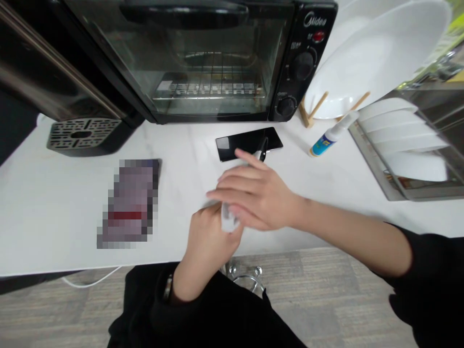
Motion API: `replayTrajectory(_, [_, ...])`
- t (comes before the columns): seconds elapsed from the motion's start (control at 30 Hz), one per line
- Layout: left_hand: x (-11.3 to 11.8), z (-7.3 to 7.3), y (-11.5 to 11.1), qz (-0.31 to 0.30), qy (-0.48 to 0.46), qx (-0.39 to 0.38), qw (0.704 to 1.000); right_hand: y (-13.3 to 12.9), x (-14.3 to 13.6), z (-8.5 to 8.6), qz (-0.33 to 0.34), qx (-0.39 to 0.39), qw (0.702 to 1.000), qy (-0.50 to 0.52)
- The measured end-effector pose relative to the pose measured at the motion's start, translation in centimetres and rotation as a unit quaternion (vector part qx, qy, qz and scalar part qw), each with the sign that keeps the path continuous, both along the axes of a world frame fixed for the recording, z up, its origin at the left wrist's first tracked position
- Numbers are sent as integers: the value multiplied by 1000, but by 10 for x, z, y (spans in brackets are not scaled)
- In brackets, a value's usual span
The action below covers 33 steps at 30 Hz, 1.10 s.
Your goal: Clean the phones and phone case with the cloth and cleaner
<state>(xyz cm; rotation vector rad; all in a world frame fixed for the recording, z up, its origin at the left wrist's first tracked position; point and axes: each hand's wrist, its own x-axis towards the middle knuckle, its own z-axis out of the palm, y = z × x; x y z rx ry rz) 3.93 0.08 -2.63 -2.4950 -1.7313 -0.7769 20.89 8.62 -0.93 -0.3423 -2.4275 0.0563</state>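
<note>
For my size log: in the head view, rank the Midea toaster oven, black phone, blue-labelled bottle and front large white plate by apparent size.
1. Midea toaster oven
2. Front white plate
3. Black phone and blue-labelled bottle, unranked: similar, phone partly covered.

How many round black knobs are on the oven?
2: the upper knob is below the red light, and the lower knob is near the bottom of the oven. No others show.

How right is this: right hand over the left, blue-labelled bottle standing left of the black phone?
Not quite: the head view shows the bottle standing right of the black phone. The right hand is indeed over the left hand.
</note>
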Motion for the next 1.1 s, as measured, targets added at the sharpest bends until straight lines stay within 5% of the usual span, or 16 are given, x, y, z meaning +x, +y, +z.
replayTrajectory(0.1, [-2,-2,-1,3,-1,3,1000,-5,-2,0,49,33,998,-29])
replayTrajectory(0.27, [5,7,3,-5,-2,-45,999,30,14,-5,-143,-69,986,53])
replayTrajectory(0.33, [6,8,3,-1,-1,-49,999,28,13,-4,-168,-90,979,69])
replayTrajectory(0.53, [-1,0,0,6,-10,-10,1000,-7,-3,-1,32,13,999,-28])
replayTrajectory(0.77, [3,6,4,-16,-1,-47,999,24,13,-3,-149,-55,986,59])
replayTrajectory(0.97, [0,0,0,-10,-4,4,1000,-1,0,-1,44,29,998,-35])
replayTrajectory(1.1, [2,4,2,-9,-1,-39,999,20,12,-3,-87,-40,995,30])
